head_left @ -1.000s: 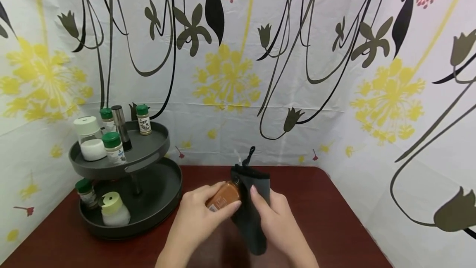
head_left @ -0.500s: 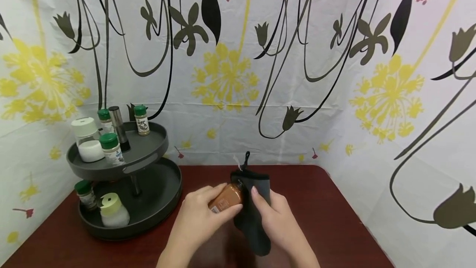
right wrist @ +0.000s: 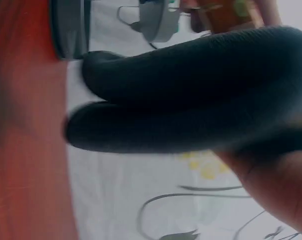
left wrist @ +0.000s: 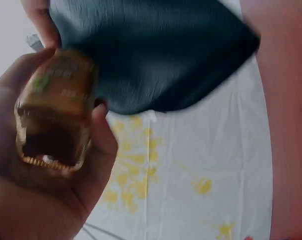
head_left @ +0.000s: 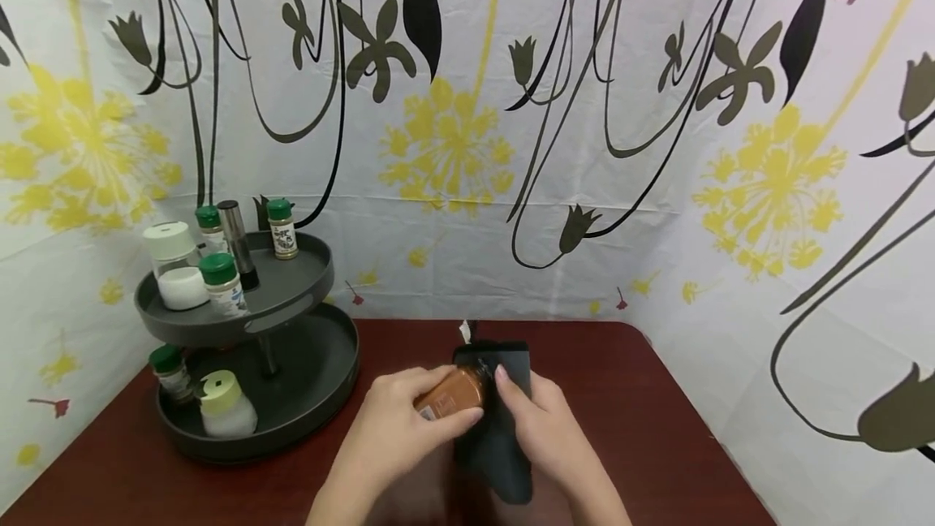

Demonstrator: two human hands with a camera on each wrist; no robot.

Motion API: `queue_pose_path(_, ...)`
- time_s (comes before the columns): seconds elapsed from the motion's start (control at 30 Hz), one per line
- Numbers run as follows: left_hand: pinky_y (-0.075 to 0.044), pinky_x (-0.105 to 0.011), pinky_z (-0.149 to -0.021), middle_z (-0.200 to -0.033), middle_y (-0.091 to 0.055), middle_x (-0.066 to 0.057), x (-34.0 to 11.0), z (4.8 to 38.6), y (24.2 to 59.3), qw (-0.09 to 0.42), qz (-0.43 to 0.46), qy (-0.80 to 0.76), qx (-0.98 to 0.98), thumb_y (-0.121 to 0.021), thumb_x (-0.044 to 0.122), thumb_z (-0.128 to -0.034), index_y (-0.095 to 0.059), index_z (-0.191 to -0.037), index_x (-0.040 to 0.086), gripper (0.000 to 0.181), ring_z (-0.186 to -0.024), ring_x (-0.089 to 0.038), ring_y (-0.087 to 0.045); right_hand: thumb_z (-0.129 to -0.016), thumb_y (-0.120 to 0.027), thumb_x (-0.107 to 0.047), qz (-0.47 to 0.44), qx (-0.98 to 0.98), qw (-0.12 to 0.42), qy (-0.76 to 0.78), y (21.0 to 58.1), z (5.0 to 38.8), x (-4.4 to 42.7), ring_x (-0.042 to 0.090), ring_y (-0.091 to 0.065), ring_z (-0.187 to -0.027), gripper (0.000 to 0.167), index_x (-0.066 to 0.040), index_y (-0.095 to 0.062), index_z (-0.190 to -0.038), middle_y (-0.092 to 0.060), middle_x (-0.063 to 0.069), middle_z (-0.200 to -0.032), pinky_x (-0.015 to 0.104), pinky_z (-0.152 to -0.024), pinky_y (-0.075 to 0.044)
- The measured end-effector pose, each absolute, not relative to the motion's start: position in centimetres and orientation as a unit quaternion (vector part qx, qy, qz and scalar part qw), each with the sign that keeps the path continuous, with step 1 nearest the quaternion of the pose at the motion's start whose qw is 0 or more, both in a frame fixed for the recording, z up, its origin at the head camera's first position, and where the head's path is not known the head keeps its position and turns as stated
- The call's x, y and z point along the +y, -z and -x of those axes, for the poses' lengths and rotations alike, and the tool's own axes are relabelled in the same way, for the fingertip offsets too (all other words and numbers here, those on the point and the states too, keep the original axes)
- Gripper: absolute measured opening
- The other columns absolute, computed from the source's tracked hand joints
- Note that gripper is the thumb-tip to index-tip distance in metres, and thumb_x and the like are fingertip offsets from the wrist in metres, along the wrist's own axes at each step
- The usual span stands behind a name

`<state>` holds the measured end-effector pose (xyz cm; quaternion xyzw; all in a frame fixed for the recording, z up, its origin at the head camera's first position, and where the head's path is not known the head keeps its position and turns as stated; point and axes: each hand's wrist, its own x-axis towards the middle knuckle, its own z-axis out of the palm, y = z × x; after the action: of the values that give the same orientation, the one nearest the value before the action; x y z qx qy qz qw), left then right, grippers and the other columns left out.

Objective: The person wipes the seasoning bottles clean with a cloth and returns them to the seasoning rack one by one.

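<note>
In the head view my left hand (head_left: pixel 400 422) grips a small glass spice bottle (head_left: pixel 451 393) with brown contents, tilted with its dark top toward the right. The left wrist view shows the bottle's base (left wrist: pixel 55 142) facing the camera, fingers and thumb around its sides. My right hand (head_left: pixel 544 424) holds a folded dark grey cloth (head_left: pixel 491 449) with black edging and a white tag (head_left: pixel 464 332), thumb on its front. The cloth lies against the bottle's top and hides part of it. In the right wrist view the folded cloth (right wrist: pixel 190 95) covers most of the fingers.
A two-tier dark turntable (head_left: pixel 321 420) stands at the left on the red-brown table (head_left: pixel 628 428). Its upper tier (head_left: pixel 292 286) bears several shakers and a tall metallic cylinder (head_left: pixel 235 238). Below are a green-capped shaker (head_left: pixel 172 376) and a yellow-lidded jar (head_left: pixel 228 408). Flowered fabric (head_left: pixel 467 266) hangs behind.
My left hand and the bottle have shifted slightly right and down, further into the cloth. The cloth's loop has dropped behind its top edge. Both hands keep their holds.
</note>
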<state>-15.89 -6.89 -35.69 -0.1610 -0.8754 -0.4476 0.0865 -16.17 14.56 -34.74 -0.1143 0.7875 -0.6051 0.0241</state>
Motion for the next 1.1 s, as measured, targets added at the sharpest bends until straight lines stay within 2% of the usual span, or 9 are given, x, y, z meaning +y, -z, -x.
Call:
queue_pose_path(0.1,-0.051,-0.024,-0.06,-0.093,-0.071,0.013,-7.7,15.8,36.1,0.063,0.202,0.41,-0.887,-0.082,0.061,-0.0869,-0.076,-0.131,0.03,0.054,-0.074,-0.001,-0.06,-0.112,-0.053,-0.041,0.121,0.796,-0.012,0.592,34.3,15.9,13.7,0.017,-0.071,-0.091,0.043,-0.005,-0.069,-0.127,-0.075,0.011,-0.104,0.029,-0.079,-0.058)
queue_pose_path(0.23,-0.049,-0.022,-0.064,-0.09,-0.071,0.018,-7.5,15.6,36.7,0.071,0.239,0.396,-0.883,-0.082,0.062,-0.0867,-0.076,-0.13,0.038,0.05,-0.077,0.004,-0.06,-0.111,-0.056,-0.039,0.138,0.797,-0.049,0.586,34.1,16.1,13.0,0.018,-0.067,-0.091,0.034,-0.01,-0.071,-0.118,-0.073,0.008,-0.102,0.03,-0.082,-0.054)
queue_pose_path(0.4,-0.05,-0.024,-0.06,-0.095,-0.073,0.012,-7.5,15.6,36.3,0.094,0.174,0.43,-0.881,-0.082,0.066,-0.0844,-0.075,-0.134,0.034,0.059,-0.075,-0.002,-0.06,-0.113,-0.05,-0.042,0.109,0.804,-0.025,0.584,34.8,16.7,12.8,0.017,-0.07,-0.095,0.042,-0.008,-0.067,-0.131,-0.074,0.01,-0.108,0.033,-0.082,-0.058)
queue_pose_path(0.5,-0.051,-0.025,-0.06,-0.096,-0.072,0.01,-7.7,15.6,35.9,0.089,0.142,0.449,-0.878,-0.082,0.065,-0.0849,-0.075,-0.133,0.034,0.058,-0.074,-0.005,-0.061,-0.113,-0.05,-0.045,0.095,0.811,-0.004,0.577,34.7,16.2,12.9,0.017,-0.073,-0.098,0.047,-0.008,-0.065,-0.137,-0.075,0.011,-0.112,0.034,-0.081,-0.06)
queue_pose_path(0.6,-0.051,-0.025,-0.06,-0.098,-0.072,0.011,-8.0,15.5,35.8,0.085,0.158,0.437,-0.881,-0.082,0.064,-0.0855,-0.074,-0.135,0.033,0.058,-0.075,-0.004,-0.06,-0.112,-0.052,-0.046,0.1,0.821,-0.019,0.562,34.1,15.7,12.9,0.015,-0.071,-0.098,0.044,-0.011,-0.067,-0.133,-0.075,0.008,-0.11,0.033,-0.082,-0.058)
queue_pose_path(0.73,-0.052,-0.023,-0.066,-0.104,-0.076,0.013,-8.0,15.3,36.0,0.072,0.222,0.418,-0.878,-0.082,0.065,-0.0856,-0.073,-0.137,0.034,0.061,-0.083,-0.001,-0.062,-0.111,-0.054,-0.042,0.112,0.816,-0.049,0.565,33.6,16.2,12.7,0.018,-0.068,-0.091,0.036,-0.013,-0.071,-0.124,-0.073,0.008,-0.103,0.035,-0.082,-0.055)
queue_pose_path(0.83,-0.053,-0.023,-0.069,-0.109,-0.077,0.012,-7.9,15.4,36.0,0.067,0.213,0.424,-0.878,-0.079,0.07,-0.0849,-0.072,-0.138,0.036,0.063,-0.088,-0.001,-0.065,-0.112,-0.052,-0.043,0.107,0.813,-0.045,0.571,34.1,16.8,12.4,0.017,-0.067,-0.09,0.038,-0.013,-0.07,-0.125,-0.073,0.008,-0.103,0.035,-0.084,-0.054)
queue_pose_path(1.0,-0.054,-0.028,-0.068,-0.104,-0.075,0.008,-8.0,15.8,35.8,0.079,0.124,0.435,-0.888,-0.078,0.071,-0.0849,-0.072,-0.138,0.034,0.065,-0.081,-0.005,-0.065,-0.112,-0.052,-0.046,0.099,0.817,-0.032,0.567,35.2,16.2,12.0,0.016,-0.07,-0.109,0.044,-0.012,-0.064,-0.138,-0.073,0.008,-0.122,0.035,-0.087,-0.058)
queue_pose_path(1.1,-0.052,-0.027,-0.066,-0.104,-0.074,0.008,-8.2,15.8,35.8,0.092,0.126,0.407,-0.9,-0.078,0.07,-0.0856,-0.073,-0.138,0.03,0.067,-0.08,-0.002,-0.063,-0.111,-0.053,-0.048,0.1,0.826,-0.046,0.552,34.6,15.6,12.0,0.018,-0.069,-0.113,0.046,-0.013,-0.063,-0.138,-0.073,0.009,-0.126,0.037,-0.089,-0.058)
